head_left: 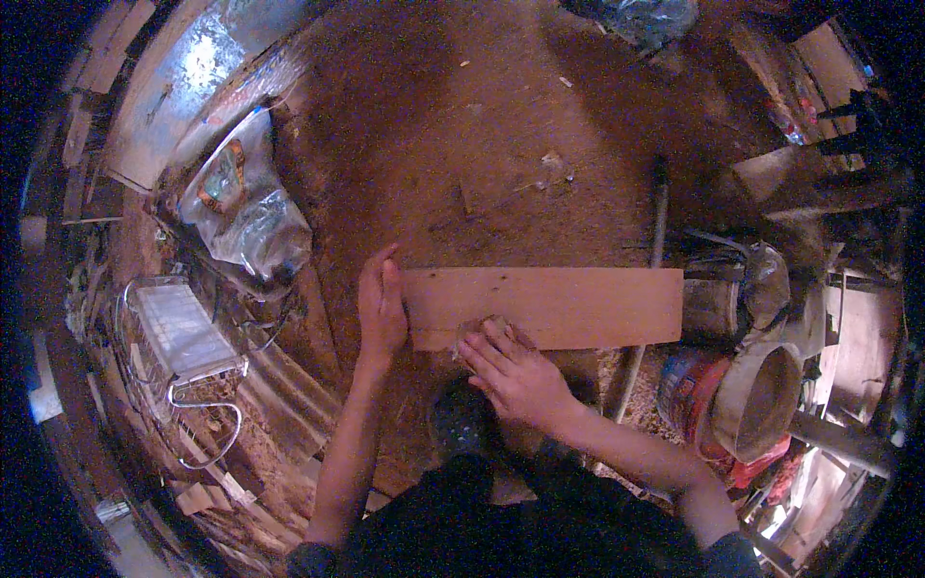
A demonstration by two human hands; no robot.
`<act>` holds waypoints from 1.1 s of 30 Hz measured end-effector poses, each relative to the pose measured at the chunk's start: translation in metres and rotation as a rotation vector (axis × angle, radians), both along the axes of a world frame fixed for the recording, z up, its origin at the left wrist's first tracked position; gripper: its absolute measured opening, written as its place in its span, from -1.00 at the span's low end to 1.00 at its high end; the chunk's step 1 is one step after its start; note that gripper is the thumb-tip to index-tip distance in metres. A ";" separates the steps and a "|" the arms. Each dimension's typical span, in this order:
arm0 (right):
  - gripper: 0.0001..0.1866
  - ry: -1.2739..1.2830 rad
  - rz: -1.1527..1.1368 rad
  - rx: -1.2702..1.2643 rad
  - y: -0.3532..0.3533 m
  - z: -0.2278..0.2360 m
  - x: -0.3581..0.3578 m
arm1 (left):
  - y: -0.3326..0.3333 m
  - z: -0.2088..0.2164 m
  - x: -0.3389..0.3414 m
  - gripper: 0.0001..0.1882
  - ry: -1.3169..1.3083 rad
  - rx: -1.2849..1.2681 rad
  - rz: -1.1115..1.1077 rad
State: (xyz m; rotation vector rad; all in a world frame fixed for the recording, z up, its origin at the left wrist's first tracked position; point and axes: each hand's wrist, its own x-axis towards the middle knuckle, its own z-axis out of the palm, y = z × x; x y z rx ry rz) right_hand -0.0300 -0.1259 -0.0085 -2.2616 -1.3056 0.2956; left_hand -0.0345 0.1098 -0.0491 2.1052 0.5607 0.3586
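A flat, pale wooden board [578,306] lies crosswise in front of me, with a few small dark knots near its far edge. My left hand [383,313] grips the board's left end, its fingers pointing away from me and partly hidden. Bent over the near edge, left of the board's middle, my right hand [518,378] presses a crumpled greyish-brown piece [496,326] against the wood. Most of that piece is under the fingers, so I cannot tell whether it is cloth or sandpaper. Below the board shows a dark shoe [461,424].
A wire-framed chair [188,328] and a plastic-covered bundle [251,212] stand at left. On the right are a round-mouthed bucket [761,400], a metal can [708,306] and a long pole [658,222]. Scraps dot the brown dirt floor [434,144]; a plastic bag [641,19] lies at the far side.
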 end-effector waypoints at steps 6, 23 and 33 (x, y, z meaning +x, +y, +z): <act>-0.53 0.006 0.006 0.050 0.026 -0.002 0.037 | -0.002 0.009 0.002 -0.50 0.011 -0.077 0.002; -0.51 -0.015 0.064 0.052 0.032 -0.001 -0.005 | -0.002 0.004 -0.002 -0.48 -0.032 0.013 0.001; -0.55 -0.031 -0.038 0.069 0.060 -0.010 0.056 | 0.000 0.004 0.000 -0.46 -0.069 -0.093 -0.027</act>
